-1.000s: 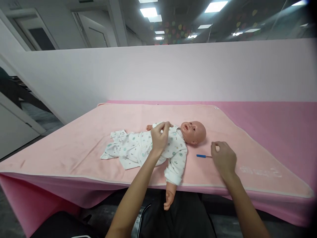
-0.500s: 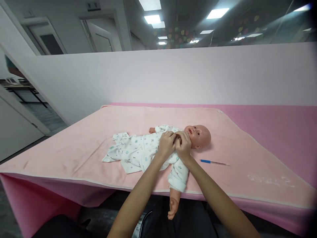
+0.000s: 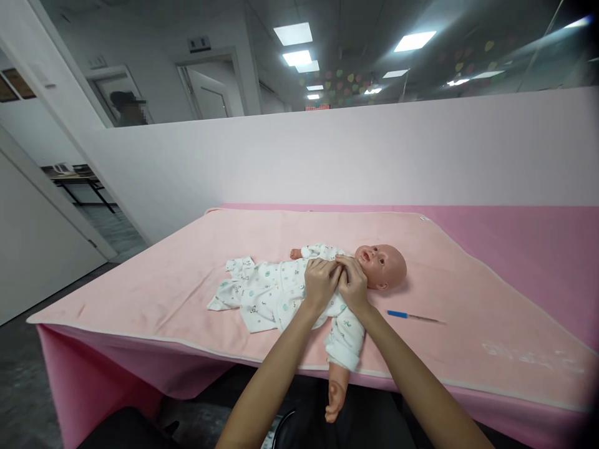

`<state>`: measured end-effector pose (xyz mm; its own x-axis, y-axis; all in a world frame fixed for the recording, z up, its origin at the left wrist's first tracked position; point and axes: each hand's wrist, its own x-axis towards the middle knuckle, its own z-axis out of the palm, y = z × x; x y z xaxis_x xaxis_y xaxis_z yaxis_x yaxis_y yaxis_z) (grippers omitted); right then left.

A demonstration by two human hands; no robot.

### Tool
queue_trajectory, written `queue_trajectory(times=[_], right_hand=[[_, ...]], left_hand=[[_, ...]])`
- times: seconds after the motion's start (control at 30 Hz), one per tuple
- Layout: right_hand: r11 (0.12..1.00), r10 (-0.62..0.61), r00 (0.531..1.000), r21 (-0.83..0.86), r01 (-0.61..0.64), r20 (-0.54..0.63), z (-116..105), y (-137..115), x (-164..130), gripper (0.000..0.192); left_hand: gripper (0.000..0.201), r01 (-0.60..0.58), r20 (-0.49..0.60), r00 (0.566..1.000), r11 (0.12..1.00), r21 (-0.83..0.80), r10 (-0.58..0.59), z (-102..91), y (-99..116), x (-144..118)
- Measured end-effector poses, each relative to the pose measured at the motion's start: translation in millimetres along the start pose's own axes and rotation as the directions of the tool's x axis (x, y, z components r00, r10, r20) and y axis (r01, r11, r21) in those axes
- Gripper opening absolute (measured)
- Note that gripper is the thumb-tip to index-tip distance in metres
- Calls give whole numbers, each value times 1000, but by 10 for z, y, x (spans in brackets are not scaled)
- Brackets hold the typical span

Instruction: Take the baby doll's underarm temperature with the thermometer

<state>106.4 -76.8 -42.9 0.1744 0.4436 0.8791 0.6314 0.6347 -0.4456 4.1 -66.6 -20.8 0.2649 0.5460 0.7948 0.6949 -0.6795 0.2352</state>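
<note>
A baby doll [image 3: 382, 267] lies on its back, its head to the right and one arm hanging over the near table edge. It wears white printed baby clothes [image 3: 266, 293]. Over the upper chest, just below the doll's chin, my left hand [image 3: 322, 280] and my right hand [image 3: 353, 280] are close together. Both have curled fingers that pinch the front of the garment near the neckline. The exact bit of cloth between the fingertips is hidden behind my hands.
A pink blanket [image 3: 154, 268] covers the table. To the right of the doll lies a thin blue-handled tool [image 3: 397, 314]. A white partition [image 3: 327, 156] with glass above stands behind the table. A person [image 3: 128, 109] shows through the glass at upper left.
The camera view has shifted, so the scene sits slightly lower and further right. A person has appeared behind the glass. My hands stay at the doll's neckline with little change.
</note>
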Motion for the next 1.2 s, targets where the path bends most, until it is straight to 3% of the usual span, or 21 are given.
queue_trajectory(times=[0.3,0.57,1.07,1.2], right_hand=[[997,-6,1000,-77,7,8,11,48,-60,30],[991,33,999,-129,-36,-20,-16,28,-60,27],[994,3,1000,-106,-2,8,-36,1,-39,32],[993,-19,1000,-118,20,12,-40,-2,-35,32]], left_hand=[[18,-57,-75,995,998,21,59,-63,0,-87],[18,79,10,997,994,70,-80,-293,-38,-277],[14,63,-21,998,998,10,-63,-297,-17,-296],[14,109,-48,993,994,21,-108,-301,-9,-300]])
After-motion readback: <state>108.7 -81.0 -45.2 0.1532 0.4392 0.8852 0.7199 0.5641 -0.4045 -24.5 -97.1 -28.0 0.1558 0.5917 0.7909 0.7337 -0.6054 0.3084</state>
